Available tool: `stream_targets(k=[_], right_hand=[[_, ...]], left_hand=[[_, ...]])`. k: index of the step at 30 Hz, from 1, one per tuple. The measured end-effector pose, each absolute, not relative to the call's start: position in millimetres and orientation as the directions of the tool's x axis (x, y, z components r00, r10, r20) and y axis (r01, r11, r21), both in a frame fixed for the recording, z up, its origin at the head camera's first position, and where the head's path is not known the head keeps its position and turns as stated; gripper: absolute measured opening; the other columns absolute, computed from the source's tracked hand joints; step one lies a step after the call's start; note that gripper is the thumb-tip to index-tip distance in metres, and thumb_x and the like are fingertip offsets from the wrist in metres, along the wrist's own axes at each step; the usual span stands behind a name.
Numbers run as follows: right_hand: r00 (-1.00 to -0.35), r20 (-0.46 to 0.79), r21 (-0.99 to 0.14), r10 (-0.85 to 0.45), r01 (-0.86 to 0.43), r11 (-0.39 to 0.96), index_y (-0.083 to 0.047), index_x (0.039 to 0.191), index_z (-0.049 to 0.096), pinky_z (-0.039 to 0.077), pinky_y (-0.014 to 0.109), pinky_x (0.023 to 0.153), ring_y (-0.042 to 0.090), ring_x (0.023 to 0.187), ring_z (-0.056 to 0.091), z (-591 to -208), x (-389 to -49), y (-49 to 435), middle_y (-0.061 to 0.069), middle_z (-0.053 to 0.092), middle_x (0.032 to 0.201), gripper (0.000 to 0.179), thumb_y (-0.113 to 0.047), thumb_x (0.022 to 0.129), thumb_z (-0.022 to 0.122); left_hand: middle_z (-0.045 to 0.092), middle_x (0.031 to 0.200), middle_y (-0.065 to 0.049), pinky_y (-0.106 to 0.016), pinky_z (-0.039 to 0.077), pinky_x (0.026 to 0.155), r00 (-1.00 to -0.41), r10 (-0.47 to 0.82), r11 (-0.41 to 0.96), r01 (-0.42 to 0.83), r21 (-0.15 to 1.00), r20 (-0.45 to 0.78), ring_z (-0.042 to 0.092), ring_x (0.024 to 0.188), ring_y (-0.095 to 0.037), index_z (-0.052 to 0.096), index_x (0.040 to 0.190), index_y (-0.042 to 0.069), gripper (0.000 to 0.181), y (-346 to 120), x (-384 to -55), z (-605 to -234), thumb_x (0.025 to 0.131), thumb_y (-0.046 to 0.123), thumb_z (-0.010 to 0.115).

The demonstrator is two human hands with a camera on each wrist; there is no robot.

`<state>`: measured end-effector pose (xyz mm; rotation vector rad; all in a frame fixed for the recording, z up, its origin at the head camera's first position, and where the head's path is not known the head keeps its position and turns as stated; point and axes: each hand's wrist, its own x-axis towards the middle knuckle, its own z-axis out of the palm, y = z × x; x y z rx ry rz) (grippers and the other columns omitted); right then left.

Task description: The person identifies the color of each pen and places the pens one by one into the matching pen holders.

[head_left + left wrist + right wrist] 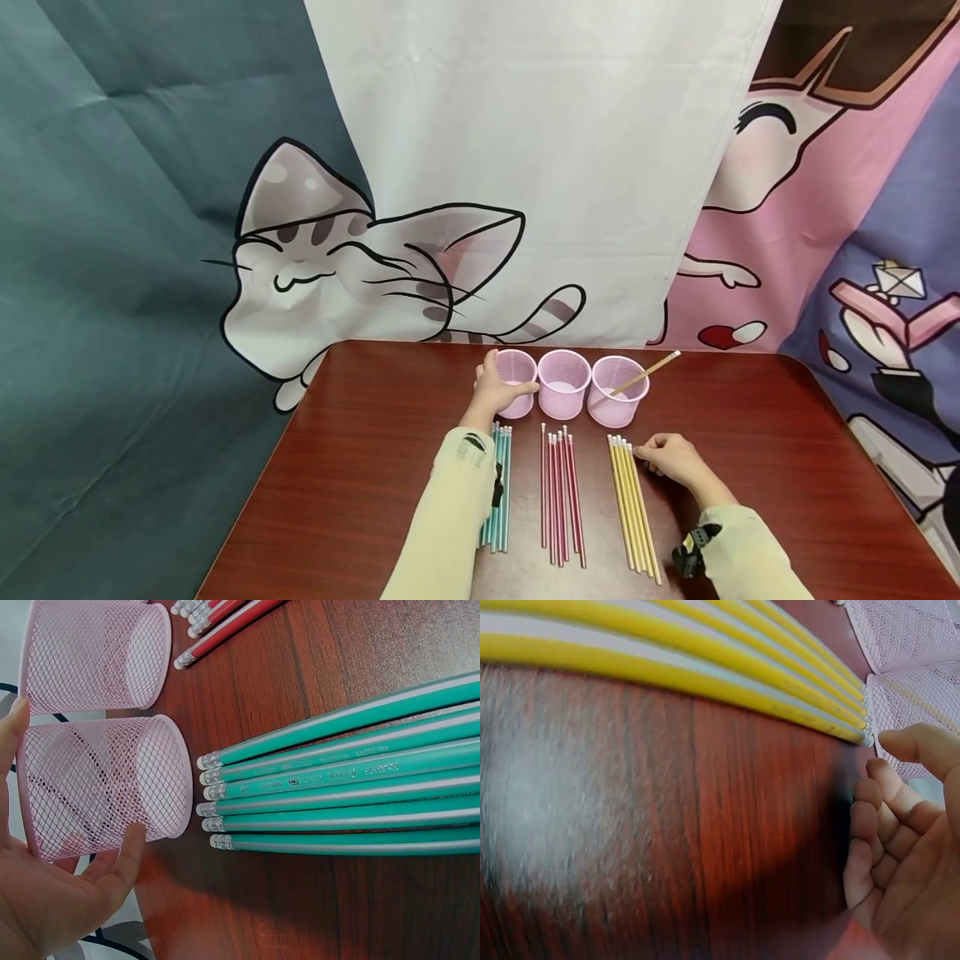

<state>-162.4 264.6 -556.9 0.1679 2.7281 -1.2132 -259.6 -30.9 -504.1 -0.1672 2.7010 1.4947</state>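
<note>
My left hand (491, 392) holds the leftmost pink mesh pencil cup (519, 405), thumb near its rim and fingers along its side. In the left wrist view, green pencils (337, 780) lie beside that cup with their eraser ends towards it. My right hand (673, 460) is at the eraser ends of the yellow pencils (634, 508). Its thumb and index finger stand apart with no pencil between them, and the other fingers are bent loosely. Another yellow pencil (654, 368) leans in the rightmost pink mesh cup (617, 412), eraser up.
A middle pink mesh cup (562, 403) stands between the other two, near the back edge of the brown table (360, 467). Red pencils (562, 500) lie between the green and yellow groups. A cartoon-printed cloth (525, 150) hangs behind the table.
</note>
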Motion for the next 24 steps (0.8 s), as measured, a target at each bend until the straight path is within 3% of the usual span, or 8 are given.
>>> stream_targets(k=[15, 24], right_hand=[[-0.978, -0.206, -0.607, 0.022, 0.146, 0.781, -0.010, 0.061, 0.053, 0.038, 0.027, 0.049, 0.012, 0.048, 0.048, -554.9, -167.3, 260.3, -0.003, 0.049, 0.050, 0.022, -0.023, 0.072, 0.068], [-0.965, -0.259, -0.602, 0.041, 0.195, 0.775, -0.009, 0.062, 0.053, 0.040, 0.026, 0.041, 0.013, 0.044, 0.047, -556.0, -169.8, 257.2, -0.001, 0.048, 0.049, 0.025, -0.026, 0.072, 0.069]], left_hand=[[0.036, 0.129, -0.018, -0.050, 0.038, 0.093, -0.993, -0.063, 0.516, -0.122, 0.848, -0.104, 0.039, 0.116, -0.039, 0.027, 0.142, 0.018, 0.102, -30.8, -258.4, -502.2, 0.060, 0.033, 0.086], [0.037, 0.128, -0.018, -0.050, 0.038, 0.092, -0.993, -0.063, 0.517, -0.117, 0.848, -0.098, 0.039, 0.115, -0.039, 0.028, 0.141, 0.018, 0.102, -30.7, -258.7, -503.5, 0.060, 0.033, 0.087]])
